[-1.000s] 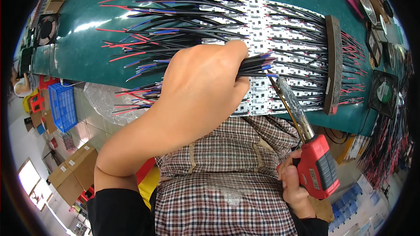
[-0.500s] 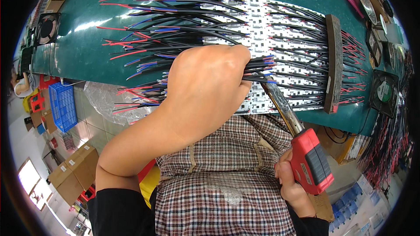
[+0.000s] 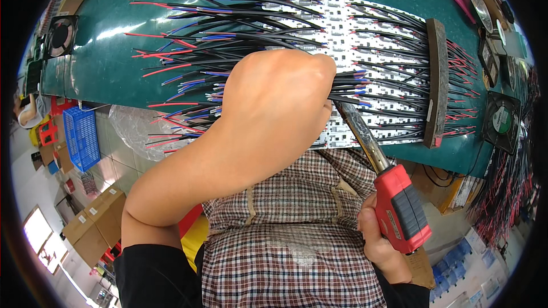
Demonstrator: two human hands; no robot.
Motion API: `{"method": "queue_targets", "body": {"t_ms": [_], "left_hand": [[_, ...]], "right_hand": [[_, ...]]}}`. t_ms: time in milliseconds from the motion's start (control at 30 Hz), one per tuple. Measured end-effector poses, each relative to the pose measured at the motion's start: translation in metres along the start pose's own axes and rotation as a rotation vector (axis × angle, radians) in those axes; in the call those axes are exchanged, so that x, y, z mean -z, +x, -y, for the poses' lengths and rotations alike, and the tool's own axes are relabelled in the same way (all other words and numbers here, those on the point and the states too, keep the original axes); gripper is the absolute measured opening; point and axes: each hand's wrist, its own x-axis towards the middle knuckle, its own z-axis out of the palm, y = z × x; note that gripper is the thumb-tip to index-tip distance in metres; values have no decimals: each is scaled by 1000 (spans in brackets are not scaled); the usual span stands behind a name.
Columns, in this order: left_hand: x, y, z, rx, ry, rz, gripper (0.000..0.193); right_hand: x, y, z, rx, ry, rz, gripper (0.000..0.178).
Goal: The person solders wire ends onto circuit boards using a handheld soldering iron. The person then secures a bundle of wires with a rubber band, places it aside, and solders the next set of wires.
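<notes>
My left hand (image 3: 277,94) is closed, back upward, around a bundle of black cables (image 3: 349,78) whose bluish wire ends poke out to its right. Its fingers are mostly hidden under the hand. Lower right, my right hand (image 3: 381,242) grips a red and black soldering iron (image 3: 402,208). The iron's metal barrel slants up and left, and its tip is close to my left hand's fingers, over the board. Beneath lies a white panel of small circuit boards (image 3: 337,25) with rows of black cables attached. Whether the tip touches a wire is hidden.
A dark bar (image 3: 437,82) lies across the cables at the panel's right side. Loose cables (image 3: 188,37) with red and blue ends fan out leftward over the green table (image 3: 108,74). Small fans (image 3: 501,120) stand at both sides. A blue crate (image 3: 83,140) is on the floor, left.
My left hand has moved slightly right and up with the cable bundle. The soldering iron has shifted a little left and up, its tip staying near that hand.
</notes>
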Motion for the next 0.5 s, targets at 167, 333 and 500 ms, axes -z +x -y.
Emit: {"method": "queue_targets", "body": {"t_ms": [167, 333, 500], "left_hand": [[1, 2, -1, 19, 7, 41, 19], [-1, 4, 0, -69, 24, -48, 11], [4, 6, 2, -17, 32, 41, 18]], "right_hand": [[0, -4, 3, -116, 74, -7, 19], [4, -11, 5, -106, 18, -10, 23], [7, -13, 0, -80, 7, 4, 23]]}}
